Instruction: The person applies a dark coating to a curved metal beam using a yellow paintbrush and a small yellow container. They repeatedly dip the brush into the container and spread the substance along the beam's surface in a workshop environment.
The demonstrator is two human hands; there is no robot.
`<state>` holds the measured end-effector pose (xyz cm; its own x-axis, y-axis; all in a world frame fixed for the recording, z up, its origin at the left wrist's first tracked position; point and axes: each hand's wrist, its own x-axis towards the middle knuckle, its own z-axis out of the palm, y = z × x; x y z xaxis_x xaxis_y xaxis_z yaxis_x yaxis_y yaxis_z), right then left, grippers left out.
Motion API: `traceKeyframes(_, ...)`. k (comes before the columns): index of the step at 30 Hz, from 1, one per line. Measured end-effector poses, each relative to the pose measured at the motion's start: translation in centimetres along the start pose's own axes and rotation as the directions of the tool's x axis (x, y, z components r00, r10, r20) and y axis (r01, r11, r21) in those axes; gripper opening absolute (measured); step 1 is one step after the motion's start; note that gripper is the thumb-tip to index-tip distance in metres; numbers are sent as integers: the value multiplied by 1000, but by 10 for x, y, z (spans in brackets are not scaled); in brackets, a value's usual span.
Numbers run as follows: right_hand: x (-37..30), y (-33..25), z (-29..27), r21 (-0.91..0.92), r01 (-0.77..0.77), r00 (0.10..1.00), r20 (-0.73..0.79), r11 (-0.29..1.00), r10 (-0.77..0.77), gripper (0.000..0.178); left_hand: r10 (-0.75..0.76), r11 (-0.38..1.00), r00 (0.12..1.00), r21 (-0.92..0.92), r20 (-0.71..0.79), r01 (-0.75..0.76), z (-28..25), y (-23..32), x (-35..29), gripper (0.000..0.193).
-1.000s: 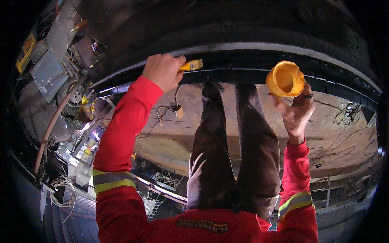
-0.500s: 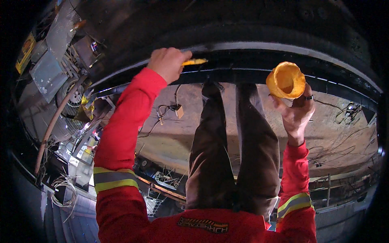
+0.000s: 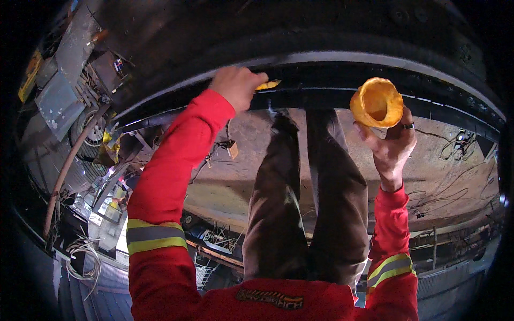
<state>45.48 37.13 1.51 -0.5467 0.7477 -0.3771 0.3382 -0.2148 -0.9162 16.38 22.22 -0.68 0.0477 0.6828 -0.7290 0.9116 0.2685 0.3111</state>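
Brush (image 3: 270, 84), yellow, is gripped by the left hand (image 3: 235, 88), fingers closed on its handle, tip held over a long black beam (image 3: 332, 76), apparently for control; contact cannot be told. To the right, a yellow cup (image 3: 377, 104) is held mouth-up by the right hand (image 3: 389, 147), fingers spread partway around its base, probably so spilling is avoided. Counted: one brush, one cup, two hands, two trousered legs (image 3: 276, 200).
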Motion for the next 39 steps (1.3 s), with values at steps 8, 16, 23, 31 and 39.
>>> traceKeyframes(8, -20, 4, 10, 13, -35, 999, -14, 999, 35, 64, 1, 1000, 998, -7, 65, 0, -22, -60, -16, 26)
traceKeyframes(16, -36, 1, 36, -8, 35, 999, 2, 999, -35, 64, 86, 988, 994, -131, 69, -77, -17, -46, -46, 20)
traceKeyframes(23, -66, -2, 44, -128, 69, 995, -66, 989, -78, 60, -202, 804, 928, -594, -315, -27, 46, -29, -69, 20)
traceKeyframes(31, -85, 21, 59, -89, 123, 979, -155, 988, -135, 61, -530, 614, 724, -789, -442, -32, 137, 19, -115, 13)
traceKeyframes(39, -48, 60, 34, -316, 458, 886, 91, 831, -454, 57, 309, 935, 666, 87, -679, -345, -23, 88, -139, 26)
